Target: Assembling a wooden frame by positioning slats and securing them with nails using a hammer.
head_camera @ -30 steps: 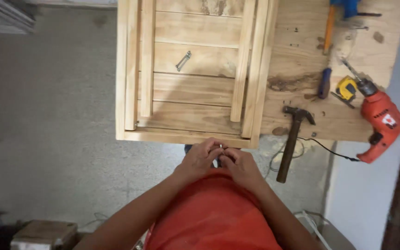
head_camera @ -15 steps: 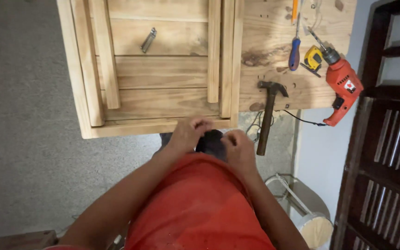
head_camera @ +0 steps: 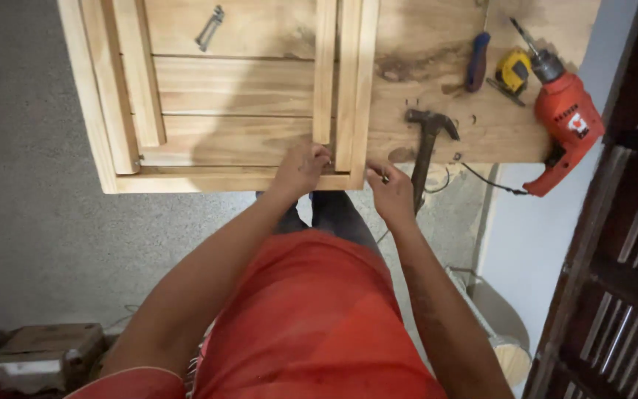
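The left hand (head_camera: 300, 168) rests on the near edge of the wooden panel (head_camera: 230, 89), its fingers curled down against the foot of an upright slat (head_camera: 324, 74). Whether the fingertips pinch anything small there cannot be told. The right hand (head_camera: 389, 192) hangs just off the table (head_camera: 444, 44) edge, near the panel's corner and close beside the left hand without touching it. Its fingers are bent inward, thumb and forefinger close together as if on something tiny, but what they hold, if anything, is too small to make out.

Just beyond the right fingers lies a hammer (head_camera: 426, 144), head away from the person, handle reaching over the table edge beside the hand. Farther out past it sit a blue-handled screwdriver (head_camera: 477, 63), a yellow tape measure (head_camera: 513, 70) and a red drill (head_camera: 566, 122), whose cord trails off the edge. Well beyond the left fingers, a metal handle (head_camera: 210, 28) lies on the panel's boards. The panel overhangs the table toward the person, above a grey floor (head_camera: 31, 185).
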